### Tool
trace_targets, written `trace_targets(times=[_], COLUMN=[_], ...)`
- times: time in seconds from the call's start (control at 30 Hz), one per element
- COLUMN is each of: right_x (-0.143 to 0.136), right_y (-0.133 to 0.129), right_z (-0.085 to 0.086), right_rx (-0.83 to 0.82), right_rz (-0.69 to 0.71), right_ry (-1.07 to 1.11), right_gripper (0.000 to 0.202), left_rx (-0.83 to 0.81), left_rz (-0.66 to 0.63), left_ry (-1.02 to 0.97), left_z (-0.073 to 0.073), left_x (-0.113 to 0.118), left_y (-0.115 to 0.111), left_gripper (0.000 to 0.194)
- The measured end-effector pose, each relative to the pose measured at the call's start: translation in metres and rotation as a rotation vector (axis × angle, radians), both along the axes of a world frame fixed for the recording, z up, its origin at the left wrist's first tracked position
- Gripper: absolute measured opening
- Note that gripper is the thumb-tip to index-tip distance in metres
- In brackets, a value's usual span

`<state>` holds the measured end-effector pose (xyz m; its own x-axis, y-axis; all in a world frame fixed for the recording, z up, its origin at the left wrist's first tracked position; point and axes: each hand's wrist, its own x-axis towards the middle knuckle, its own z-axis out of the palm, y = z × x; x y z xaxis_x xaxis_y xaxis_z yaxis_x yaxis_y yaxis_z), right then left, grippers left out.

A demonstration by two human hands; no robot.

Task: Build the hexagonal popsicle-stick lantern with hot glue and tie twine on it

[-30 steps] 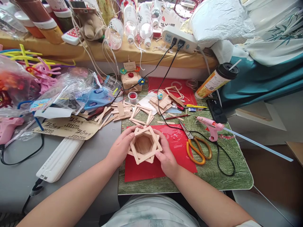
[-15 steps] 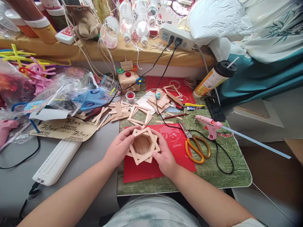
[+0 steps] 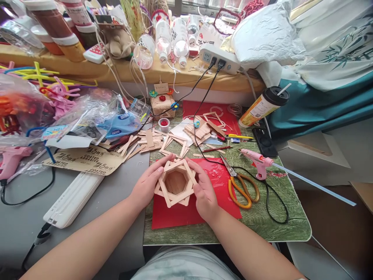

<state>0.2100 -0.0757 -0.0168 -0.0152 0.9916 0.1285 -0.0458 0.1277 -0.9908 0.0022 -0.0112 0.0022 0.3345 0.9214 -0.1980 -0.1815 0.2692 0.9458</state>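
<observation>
Between my two hands is a popsicle-stick pot [image 3: 178,201], built of stacked square frames turned against each other, with a rounded hollow in the middle. My left hand [image 3: 148,182] grips its left side, thumb near the top rim. My right hand [image 3: 205,190] is closed round the right side. The pot is over a red sheet [image 3: 215,212], its opening tilted towards me. Orange-handled scissors [image 3: 240,186] lie to the right of my right hand. A pink glue gun [image 3: 259,162] with a long glue stick rests further right.
Behind the pot lie loose stick frames [image 3: 175,146], a stick panel [image 3: 198,132] and piled sticks [image 3: 148,138]. A stick box [image 3: 163,105] stands at the back. A lidded drink cup [image 3: 262,107] leans at back right. Sandpaper [image 3: 84,161] and a white power strip [image 3: 72,198] are left. Black cords cross the table.
The pot has turned a little in my hands, and its opening shows differently. My right thumb has drawn back from the front rim to the side. The camera view has shifted slightly.
</observation>
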Motion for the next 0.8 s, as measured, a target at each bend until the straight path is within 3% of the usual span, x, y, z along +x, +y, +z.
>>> trace_targets(times=[0.1, 0.2, 0.37, 0.5, 0.7, 0.8], right_x=[-0.005, -0.009, -0.01, -0.009, -0.009, -0.01], right_y=[0.004, 0.004, 0.006, 0.01, 0.008, 0.008], right_z=[0.002, 0.003, -0.003, -0.011, -0.016, -0.021], right_rx=[-0.016, -0.03, 0.012, 0.073, 0.116, 0.132], right_rz=[-0.043, -0.035, -0.074, -0.167, -0.202, -0.202], right_ry=[0.05, 0.056, 0.064, 0.017, -0.005, -0.023], right_gripper=[0.043, 0.046, 0.05, 0.046, 0.047, 0.059], left_rx=[0.01, 0.013, 0.055, 0.083, 0.017, 0.012], left_rz=[0.008, 0.018, 0.215, 0.214, 0.213, 0.233], left_ry=[-0.035, -0.068, -0.035, -0.011, -0.08, -0.081], left_z=[-0.003, -0.006, -0.01, -0.014, -0.016, -0.017], left_x=[0.001, 0.002, 0.004, 0.004, 0.008, 0.01], left_y=[-0.002, -0.003, 0.0, 0.004, 0.007, 0.009], left_gripper=[0.059, 0.058, 0.031, 0.035, 0.043, 0.051])
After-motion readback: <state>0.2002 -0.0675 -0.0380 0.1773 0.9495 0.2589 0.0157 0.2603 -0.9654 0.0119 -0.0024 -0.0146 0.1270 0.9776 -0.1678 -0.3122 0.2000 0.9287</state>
